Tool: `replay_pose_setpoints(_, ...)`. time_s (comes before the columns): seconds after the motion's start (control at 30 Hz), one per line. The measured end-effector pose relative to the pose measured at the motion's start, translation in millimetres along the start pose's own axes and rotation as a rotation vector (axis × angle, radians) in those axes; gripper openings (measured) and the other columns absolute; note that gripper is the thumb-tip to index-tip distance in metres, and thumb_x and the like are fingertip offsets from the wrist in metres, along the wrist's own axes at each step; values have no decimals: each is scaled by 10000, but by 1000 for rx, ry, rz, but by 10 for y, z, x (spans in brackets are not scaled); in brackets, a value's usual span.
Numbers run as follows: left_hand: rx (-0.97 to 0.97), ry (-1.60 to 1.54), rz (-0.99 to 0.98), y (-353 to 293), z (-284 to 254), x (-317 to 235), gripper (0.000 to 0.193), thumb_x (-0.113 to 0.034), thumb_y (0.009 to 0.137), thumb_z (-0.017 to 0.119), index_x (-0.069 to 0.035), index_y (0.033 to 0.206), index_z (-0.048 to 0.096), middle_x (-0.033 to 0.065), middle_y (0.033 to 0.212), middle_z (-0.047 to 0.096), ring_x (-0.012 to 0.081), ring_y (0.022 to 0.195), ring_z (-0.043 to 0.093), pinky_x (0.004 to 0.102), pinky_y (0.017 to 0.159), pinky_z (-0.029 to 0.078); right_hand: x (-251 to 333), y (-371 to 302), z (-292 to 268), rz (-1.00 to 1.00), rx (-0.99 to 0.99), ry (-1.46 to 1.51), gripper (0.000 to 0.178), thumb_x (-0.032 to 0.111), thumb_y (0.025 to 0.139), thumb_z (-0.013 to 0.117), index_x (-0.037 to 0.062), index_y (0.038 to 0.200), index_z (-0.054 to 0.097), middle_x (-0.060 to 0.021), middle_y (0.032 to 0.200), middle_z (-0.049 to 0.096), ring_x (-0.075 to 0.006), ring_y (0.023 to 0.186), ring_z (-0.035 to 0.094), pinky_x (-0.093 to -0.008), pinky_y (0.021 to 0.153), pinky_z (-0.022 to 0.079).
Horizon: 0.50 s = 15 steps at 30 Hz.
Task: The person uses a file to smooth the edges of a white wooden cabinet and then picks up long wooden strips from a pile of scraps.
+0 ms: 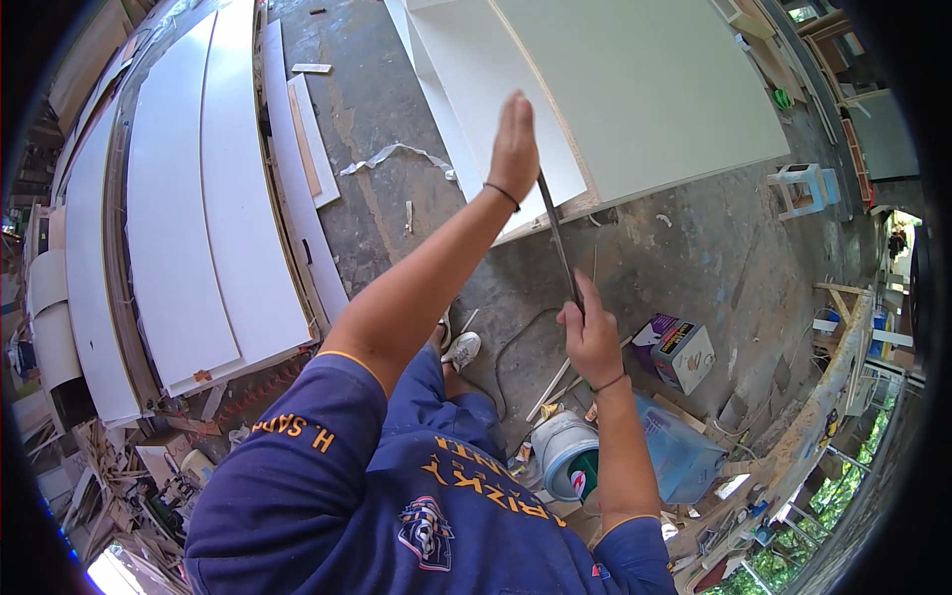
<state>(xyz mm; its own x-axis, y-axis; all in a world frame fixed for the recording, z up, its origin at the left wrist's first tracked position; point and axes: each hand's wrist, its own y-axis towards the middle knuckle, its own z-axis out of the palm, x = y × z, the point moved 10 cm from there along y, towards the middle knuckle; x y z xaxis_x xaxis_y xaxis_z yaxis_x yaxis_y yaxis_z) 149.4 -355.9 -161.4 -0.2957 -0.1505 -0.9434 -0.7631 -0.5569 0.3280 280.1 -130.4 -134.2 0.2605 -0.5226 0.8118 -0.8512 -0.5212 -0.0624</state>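
My right hand (593, 342) is closed around the near end of a long, thin, dark flat bar (556, 230) that looks like a file. The bar slants up and left, and its far end meets the palm side of my left hand (515, 149). That hand is held flat, its fingers stretched out and together. It is over a white panel (466, 69), part of a large white cabinet-like piece (674, 94). The bar crosses the piece's near edge; whether it touches that edge I cannot tell.
Long white boards (174, 198) lie stacked at left. To the right are a purple-and-white box (674, 352), a blue plastic bin (679, 456), a bucket (555, 441) and a light-blue stool (801, 188). A dark cable (501, 367) and wood strips lie on the floor near my feet.
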Motion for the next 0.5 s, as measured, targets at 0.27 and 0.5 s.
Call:
replay_pose_setpoints(0.27,122,-530,-539,-416,313,499,571,-405,964,365,146,987,510,224,860,610,278,794,644,326,758,533,-496,-273,141,50,-86,-95,335,149,887,511,0,1186,482,-136,722,638,-271,670,648,-333,627,492)
replay_pose_setpoints(0.5,65,-159,-393,-415,121,471,531,-411,963,360,82,899,549,140,587,577,191,471,569,275,472,485,-852,-414,387,50,-103,66,415,176,842,562,42,1225,473,-211,812,627,-415,739,595,-445,636,474)
